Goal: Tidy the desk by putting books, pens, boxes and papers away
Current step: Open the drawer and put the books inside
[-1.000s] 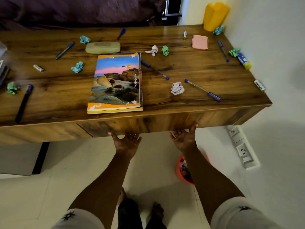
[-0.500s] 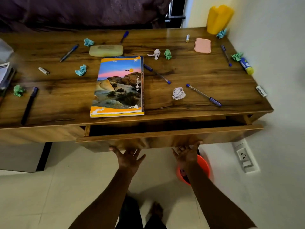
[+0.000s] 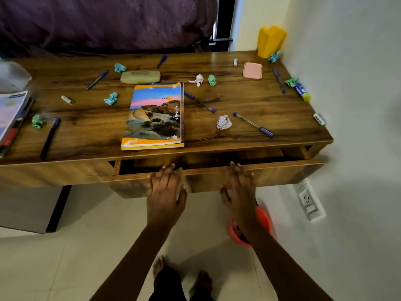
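The wooden desk (image 3: 249, 101) has its drawer (image 3: 282, 168) pulled partly out below the front edge. My left hand (image 3: 166, 192) and my right hand (image 3: 238, 187) lie palm down with straight fingers, their tips on the drawer's top edge. Neither holds anything. A landscape-cover notebook (image 3: 155, 116) lies near the desk front. Several blue pens lie scattered, one (image 3: 252, 124) right of the notebook, and a black pen (image 3: 50, 137) lies at the left. Crumpled papers dot the top, a white one (image 3: 224, 122) among them. A pale yellow case (image 3: 140, 76) and a pink box (image 3: 252, 70) sit further back.
A yellow holder (image 3: 270, 41) stands in the back right corner by the wall. A glue stick (image 3: 303, 92) and an eraser (image 3: 319, 119) lie along the right edge. Books (image 3: 13, 114) are stacked at the far left. A red bin (image 3: 263, 222) stands on the floor under my right arm.
The drawer has slid out from the desk. Both hands turned from palm up under the drawer front to palm down on its top edge.
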`<action>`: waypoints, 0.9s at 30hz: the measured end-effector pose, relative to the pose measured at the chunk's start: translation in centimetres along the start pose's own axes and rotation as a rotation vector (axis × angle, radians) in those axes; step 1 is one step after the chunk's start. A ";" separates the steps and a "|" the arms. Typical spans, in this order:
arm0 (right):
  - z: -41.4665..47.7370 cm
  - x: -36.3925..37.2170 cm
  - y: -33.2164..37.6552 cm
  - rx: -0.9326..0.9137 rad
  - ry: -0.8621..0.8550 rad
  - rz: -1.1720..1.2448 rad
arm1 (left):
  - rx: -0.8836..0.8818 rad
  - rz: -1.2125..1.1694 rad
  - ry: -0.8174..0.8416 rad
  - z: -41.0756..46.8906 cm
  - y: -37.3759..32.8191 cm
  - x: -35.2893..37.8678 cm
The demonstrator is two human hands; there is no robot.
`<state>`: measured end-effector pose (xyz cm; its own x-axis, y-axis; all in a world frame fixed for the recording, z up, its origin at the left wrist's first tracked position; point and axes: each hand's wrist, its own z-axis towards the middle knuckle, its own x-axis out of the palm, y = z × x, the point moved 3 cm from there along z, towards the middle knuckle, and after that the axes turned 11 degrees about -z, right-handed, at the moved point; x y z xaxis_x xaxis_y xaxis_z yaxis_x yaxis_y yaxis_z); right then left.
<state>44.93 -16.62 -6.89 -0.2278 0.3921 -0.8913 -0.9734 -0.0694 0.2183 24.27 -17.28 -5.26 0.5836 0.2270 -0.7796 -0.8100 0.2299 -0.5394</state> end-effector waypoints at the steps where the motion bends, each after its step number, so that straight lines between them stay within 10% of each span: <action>1: 0.4 0.6 0.8 -0.066 0.050 -0.074 | -0.008 0.097 0.059 0.4 0.8 0.5; 27: -18.1 -5.5 2.5 -0.089 0.360 -0.233 | 0.002 0.217 0.261 -18.7 -1.5 -1.4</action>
<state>43.27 -35.59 -8.65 0.0195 0.0635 -0.9978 -0.9944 -0.1023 -0.0259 23.64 -35.61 -9.28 0.3630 0.0206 -0.9316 -0.9135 0.2048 -0.3515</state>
